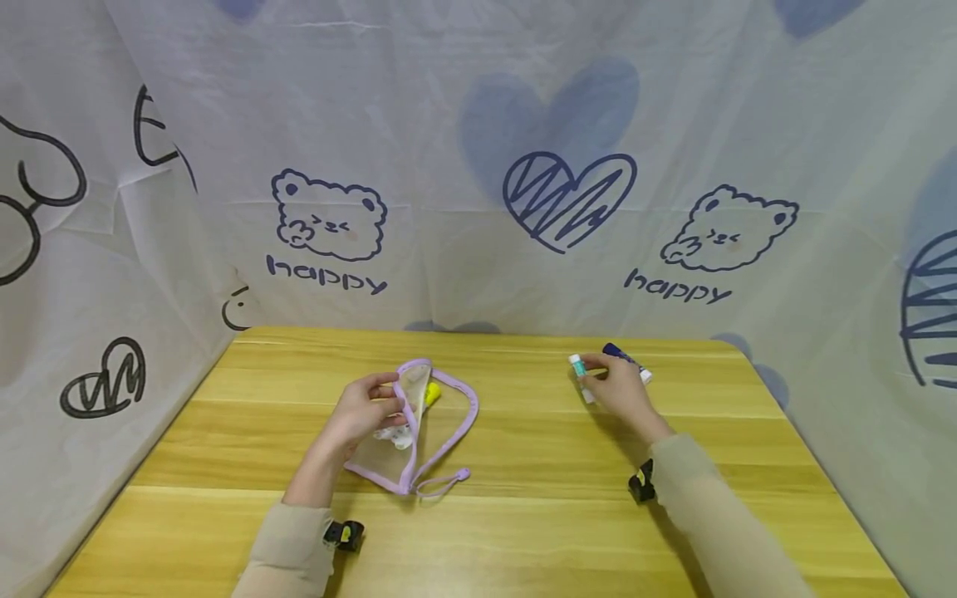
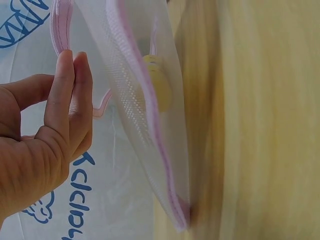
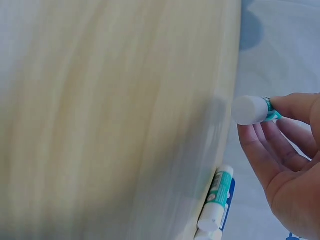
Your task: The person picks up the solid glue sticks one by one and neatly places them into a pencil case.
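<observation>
My left hand [image 1: 365, 409] holds the lilac-trimmed edge of a see-through mesh zip pouch [image 2: 127, 95], keeping it upright and spread apart. Inside sit a yellow object [image 1: 431, 394] and something white and crumpled [image 1: 399, 435]. Over at the right, my right hand [image 1: 619, 389] pinches a white glue stick with a green label [image 3: 251, 110] between thumb and fingers, raised over the table. Below it in the right wrist view lies another green-and-white glue stick [image 3: 218, 195], with a dark blue tube [image 1: 622, 357] with a white end beside it.
The wooden table [image 1: 508, 540] has its far edge against a hanging white cloth [image 1: 449, 249] printed with hearts and bears. A lilac wrist loop [image 1: 443, 483] trails from the pouch's near corner. Each wrist wears a small black camera.
</observation>
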A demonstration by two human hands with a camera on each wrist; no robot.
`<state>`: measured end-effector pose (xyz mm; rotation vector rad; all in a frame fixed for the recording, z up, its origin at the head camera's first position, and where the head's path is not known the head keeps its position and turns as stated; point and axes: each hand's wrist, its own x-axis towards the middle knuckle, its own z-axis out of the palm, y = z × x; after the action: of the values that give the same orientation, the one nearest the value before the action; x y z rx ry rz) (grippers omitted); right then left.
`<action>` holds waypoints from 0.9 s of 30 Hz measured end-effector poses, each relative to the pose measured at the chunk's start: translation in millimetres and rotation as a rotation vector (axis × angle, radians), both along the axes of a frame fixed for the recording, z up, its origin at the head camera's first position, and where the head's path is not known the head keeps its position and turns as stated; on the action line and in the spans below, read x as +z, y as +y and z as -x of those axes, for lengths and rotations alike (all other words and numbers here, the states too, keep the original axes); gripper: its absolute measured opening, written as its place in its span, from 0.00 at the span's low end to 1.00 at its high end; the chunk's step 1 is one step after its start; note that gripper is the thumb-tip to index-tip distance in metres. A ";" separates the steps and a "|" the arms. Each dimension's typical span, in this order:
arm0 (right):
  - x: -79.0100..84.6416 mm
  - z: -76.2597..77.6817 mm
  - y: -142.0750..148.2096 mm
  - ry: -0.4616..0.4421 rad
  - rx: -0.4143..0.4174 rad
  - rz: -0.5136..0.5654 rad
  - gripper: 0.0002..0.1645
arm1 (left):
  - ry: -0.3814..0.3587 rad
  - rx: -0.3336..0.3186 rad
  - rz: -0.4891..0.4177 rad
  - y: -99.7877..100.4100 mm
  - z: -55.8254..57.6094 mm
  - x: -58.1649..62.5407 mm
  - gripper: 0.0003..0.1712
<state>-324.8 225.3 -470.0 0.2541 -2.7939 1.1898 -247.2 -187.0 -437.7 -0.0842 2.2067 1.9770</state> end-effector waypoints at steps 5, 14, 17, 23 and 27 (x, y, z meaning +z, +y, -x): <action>3.0 -7.0 -6.8 0.004 -0.036 0.074 0.26 | 0.003 0.008 0.004 -0.1 -0.3 0.9 0.34; 8.3 -15.4 -24.4 -0.034 -0.086 0.301 0.30 | 0.001 0.013 -0.002 0.4 -0.8 2.0 0.34; 10.7 -18.2 -31.3 -0.052 -0.104 0.391 0.31 | 0.005 0.011 -0.004 1.3 -0.8 1.1 0.34; 13.8 -23.3 -44.6 -0.080 -0.110 0.545 0.32 | 0.014 0.020 -0.002 2.8 -0.8 0.1 0.34; 12.7 -25.7 -53.9 -0.081 -0.106 0.602 0.32 | 0.019 0.024 -0.003 3.1 -1.5 0.1 0.34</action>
<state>-299.1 171.4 -457.2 0.0062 -2.3198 1.9572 -245.8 -183.8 -437.6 -0.0923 2.2246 2.0019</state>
